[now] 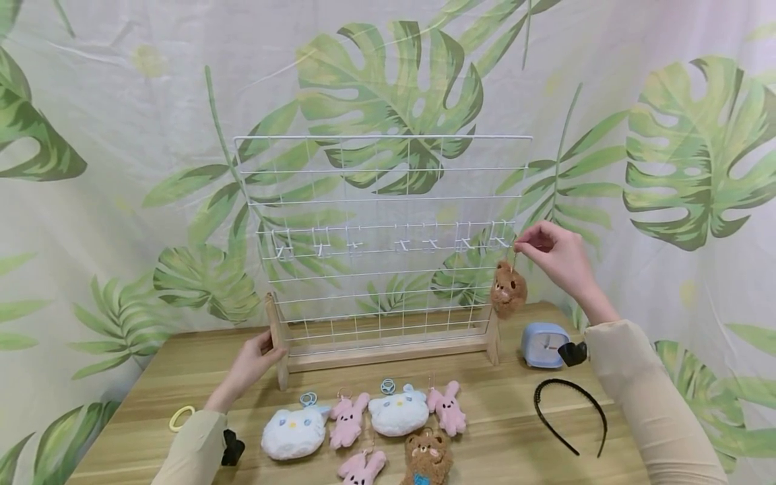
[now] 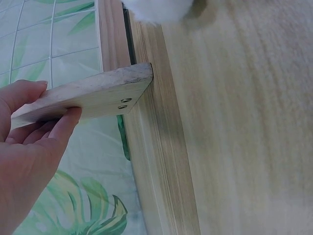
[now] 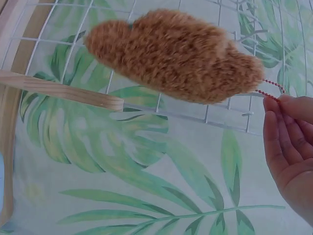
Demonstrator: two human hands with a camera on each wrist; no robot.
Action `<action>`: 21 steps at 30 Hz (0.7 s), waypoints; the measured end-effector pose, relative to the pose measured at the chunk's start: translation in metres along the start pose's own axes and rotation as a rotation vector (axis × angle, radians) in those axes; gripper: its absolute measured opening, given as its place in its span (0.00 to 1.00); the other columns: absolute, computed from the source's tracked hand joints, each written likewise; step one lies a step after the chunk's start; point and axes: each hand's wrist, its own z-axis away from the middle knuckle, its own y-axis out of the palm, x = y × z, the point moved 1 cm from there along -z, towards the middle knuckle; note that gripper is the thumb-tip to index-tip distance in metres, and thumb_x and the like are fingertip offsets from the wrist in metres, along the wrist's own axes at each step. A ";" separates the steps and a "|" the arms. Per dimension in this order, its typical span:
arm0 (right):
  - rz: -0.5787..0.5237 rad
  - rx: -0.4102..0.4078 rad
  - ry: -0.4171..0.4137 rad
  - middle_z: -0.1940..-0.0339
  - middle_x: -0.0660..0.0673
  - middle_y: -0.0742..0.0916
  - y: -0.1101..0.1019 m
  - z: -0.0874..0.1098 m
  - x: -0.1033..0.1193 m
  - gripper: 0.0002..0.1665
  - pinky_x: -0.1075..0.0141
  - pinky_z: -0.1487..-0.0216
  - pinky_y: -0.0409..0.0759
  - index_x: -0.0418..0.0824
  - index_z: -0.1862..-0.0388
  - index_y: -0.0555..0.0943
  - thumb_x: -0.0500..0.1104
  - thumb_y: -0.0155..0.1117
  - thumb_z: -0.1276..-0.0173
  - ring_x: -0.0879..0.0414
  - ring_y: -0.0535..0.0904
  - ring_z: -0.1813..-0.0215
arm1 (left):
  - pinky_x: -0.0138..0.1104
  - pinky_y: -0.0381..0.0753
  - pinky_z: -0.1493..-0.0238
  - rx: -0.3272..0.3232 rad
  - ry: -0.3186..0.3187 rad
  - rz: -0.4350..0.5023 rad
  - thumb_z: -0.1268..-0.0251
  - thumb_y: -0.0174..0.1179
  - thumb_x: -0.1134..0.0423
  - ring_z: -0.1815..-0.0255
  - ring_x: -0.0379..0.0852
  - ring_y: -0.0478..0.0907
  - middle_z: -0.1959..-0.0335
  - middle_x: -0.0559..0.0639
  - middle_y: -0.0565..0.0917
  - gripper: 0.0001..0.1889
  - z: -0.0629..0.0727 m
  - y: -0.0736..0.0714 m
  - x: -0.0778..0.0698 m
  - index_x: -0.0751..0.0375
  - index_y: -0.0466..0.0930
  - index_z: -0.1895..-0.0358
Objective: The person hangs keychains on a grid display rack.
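My right hand (image 1: 560,259) pinches the red bead chain (image 3: 267,94) of a brown bear plush keychain (image 1: 508,291) between thumb and forefinger. The bear hangs below the fingertips, beside the right edge of a white wire grid rack (image 1: 382,137). Close to those fingertips is the rightmost of several small hooks (image 1: 498,241) lined up across the grid. At the rack's other end, my left hand (image 1: 251,364) grips the wooden side support (image 2: 98,90), thumb on one face and fingers on the other.
In front of the rack lie white plush keychains (image 1: 295,433), pink rabbit plush keychains (image 1: 348,421) and another brown bear (image 1: 428,457). A blue clock (image 1: 545,345) and a black headband (image 1: 537,406) are on the right. Far left is a yellow ring (image 1: 174,420).
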 end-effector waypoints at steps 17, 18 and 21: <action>-0.063 0.085 0.130 0.63 0.37 0.89 0.015 -0.021 -0.021 0.09 0.82 0.69 0.77 0.33 0.61 0.83 0.40 0.69 0.33 0.78 0.79 0.70 | 0.47 0.82 0.39 0.001 0.005 0.017 0.27 0.55 0.68 0.32 0.72 0.70 0.34 0.80 0.69 0.31 0.000 -0.001 0.001 0.84 0.55 0.29; -0.076 0.090 0.138 0.63 0.36 0.89 0.017 -0.022 -0.022 0.10 0.82 0.68 0.77 0.33 0.61 0.83 0.40 0.69 0.33 0.77 0.80 0.69 | 0.47 0.82 0.38 0.002 0.005 0.018 0.27 0.55 0.67 0.32 0.72 0.70 0.34 0.80 0.69 0.31 0.001 -0.001 0.001 0.84 0.55 0.29; -0.095 0.101 0.148 0.60 0.30 0.88 0.022 -0.024 -0.026 0.11 0.82 0.67 0.77 0.31 0.61 0.82 0.40 0.68 0.32 0.76 0.80 0.69 | 0.48 0.81 0.38 0.006 0.001 0.014 0.26 0.55 0.67 0.32 0.72 0.70 0.33 0.80 0.69 0.32 0.001 -0.001 0.001 0.84 0.55 0.29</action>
